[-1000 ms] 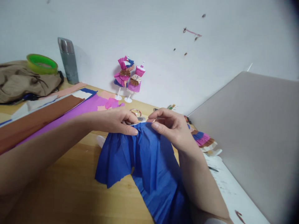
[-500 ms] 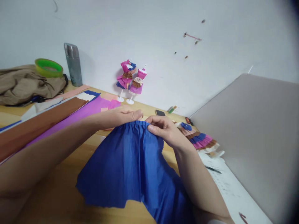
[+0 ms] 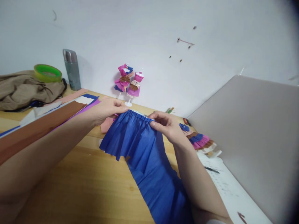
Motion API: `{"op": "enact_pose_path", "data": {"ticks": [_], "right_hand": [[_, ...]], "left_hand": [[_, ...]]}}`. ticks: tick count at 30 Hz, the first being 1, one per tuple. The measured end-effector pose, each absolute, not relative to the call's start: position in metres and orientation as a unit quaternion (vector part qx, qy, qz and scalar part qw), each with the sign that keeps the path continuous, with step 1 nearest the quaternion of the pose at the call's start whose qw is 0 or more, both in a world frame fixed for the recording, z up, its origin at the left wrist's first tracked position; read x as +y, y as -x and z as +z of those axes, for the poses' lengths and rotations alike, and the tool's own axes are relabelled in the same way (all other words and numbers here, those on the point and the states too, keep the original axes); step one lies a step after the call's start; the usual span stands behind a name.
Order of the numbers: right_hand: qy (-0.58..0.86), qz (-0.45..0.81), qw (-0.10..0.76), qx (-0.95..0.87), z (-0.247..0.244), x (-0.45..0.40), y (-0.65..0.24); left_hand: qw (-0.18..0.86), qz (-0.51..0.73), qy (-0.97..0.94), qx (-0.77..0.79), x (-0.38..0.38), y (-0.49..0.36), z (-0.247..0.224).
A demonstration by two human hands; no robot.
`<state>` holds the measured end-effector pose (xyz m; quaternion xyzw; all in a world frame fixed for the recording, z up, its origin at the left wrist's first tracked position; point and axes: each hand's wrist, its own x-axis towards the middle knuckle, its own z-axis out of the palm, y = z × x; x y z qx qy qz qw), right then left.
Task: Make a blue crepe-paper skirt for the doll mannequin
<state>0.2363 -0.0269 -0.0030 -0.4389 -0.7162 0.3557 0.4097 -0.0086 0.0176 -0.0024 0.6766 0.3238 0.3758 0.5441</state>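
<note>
Apparently, in the head view, the step in hand is gathering the top edge of a long, deep-blue, crinkled paper-like sheet (image 3: 144,149) into small pleats along a narrow whitish strip (image 3: 140,114). To do it well, I would keep the folds small and even, press each one firmly against the strip, and pull only gently, as such thin material could tear or slip. The sheet spreads over the pale wooden bench (image 3: 93,174), its smoother length trailing beside the right forearm. The left hand (image 3: 107,109) has a light, nearly closed grip, fingertips pinching the left end of the pleated edge. The right hand (image 3: 168,126) pinches that edge farther right, thumb on the near face, fingers curled behind; how firmly its grip presses, I cannot tell.
</note>
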Motion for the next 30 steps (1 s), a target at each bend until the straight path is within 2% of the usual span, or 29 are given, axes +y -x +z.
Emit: {"op": "enact_pose_path", "data": {"ticks": [5, 13, 18, 23, 30], "right_hand": [[0.428, 0.363, 0.406, -0.722, -0.006, -0.024, -0.234], [0.425, 0.400, 0.426, -0.692, -0.009, -0.019, -0.236], [0.431, 0.438, 0.430, -0.662, -0.014, -0.015, -0.236], [0.442, 0.414, 0.419, -0.677, -0.015, -0.015, -0.233], [0.445, 0.390, 0.405, -0.697, -0.016, -0.016, -0.232]], "left_hand": [[0.638, 0.383, -0.597, 0.300, 0.017, 0.006, -0.003], [0.664, 0.423, -0.541, 0.294, 0.015, 0.009, 0.001], [0.647, 0.436, -0.547, 0.303, 0.016, 0.011, 0.003], [0.628, 0.465, -0.547, 0.300, 0.015, 0.012, 0.007], [0.609, 0.434, -0.581, 0.321, 0.021, 0.015, 0.000]]}}
